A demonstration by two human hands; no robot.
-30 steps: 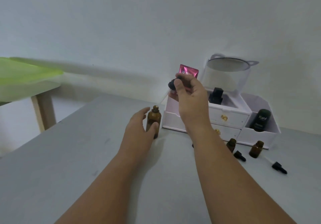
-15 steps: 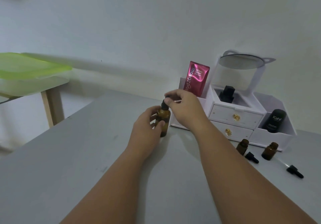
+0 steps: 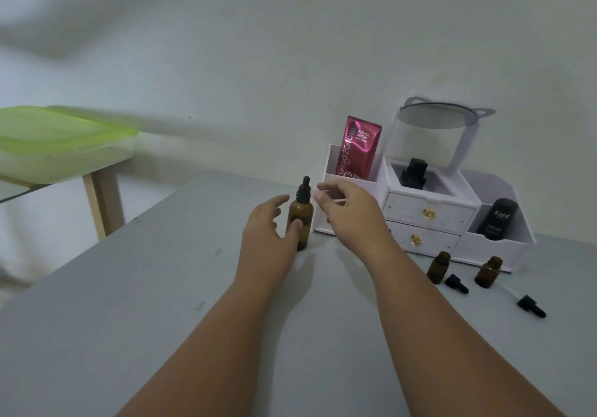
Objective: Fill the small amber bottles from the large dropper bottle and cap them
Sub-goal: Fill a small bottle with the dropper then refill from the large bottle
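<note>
The large amber dropper bottle (image 3: 301,222) stands upright on the grey table (image 3: 161,303) with its black dropper cap (image 3: 303,190) seated on the neck. My left hand (image 3: 266,229) is just left of it, fingers spread, only the thumb resting against the glass. My right hand (image 3: 347,213) hovers just right of the cap, fingers apart and holding nothing. Two small amber bottles (image 3: 438,266) (image 3: 488,271) stand uncapped to the right. Two small black dropper caps (image 3: 456,283) (image 3: 531,306) lie on the table beside them.
A white drawer organizer (image 3: 429,213) stands against the wall behind my right hand, holding a pink sachet (image 3: 357,148), a black tube (image 3: 496,219) and a tilted mirror (image 3: 436,116). At far left is a side table with a green-lidded container (image 3: 58,138).
My right hand brought the dropper cap down onto the large bottle, then let go and drew back slightly. My left hand loosened its grip on the bottle.
</note>
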